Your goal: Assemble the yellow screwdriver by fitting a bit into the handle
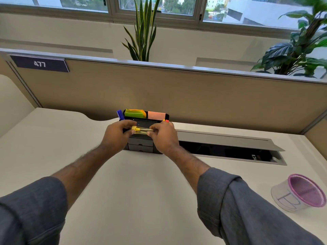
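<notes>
The yellow screwdriver handle point(141, 130) is a small translucent yellow piece with a solid yellow cap at its left end. It lies roughly level in the air, above a black desk organiser point(141, 147). My left hand point(118, 134) pinches the capped left end. My right hand point(163, 137) pinches the right end with fingertips and thumb. A thin pale shaft seems to run along inside the handle; whether a bit sits in it is too small to tell.
The organiser holds green, orange and pink sticky notes point(136, 113) and a blue item point(120, 114). An open cable hatch point(230, 151) lies to its right. A pink mesh cup point(299, 193) lies tipped at the right. A beige partition point(177, 96) backs the white desk point(132, 183).
</notes>
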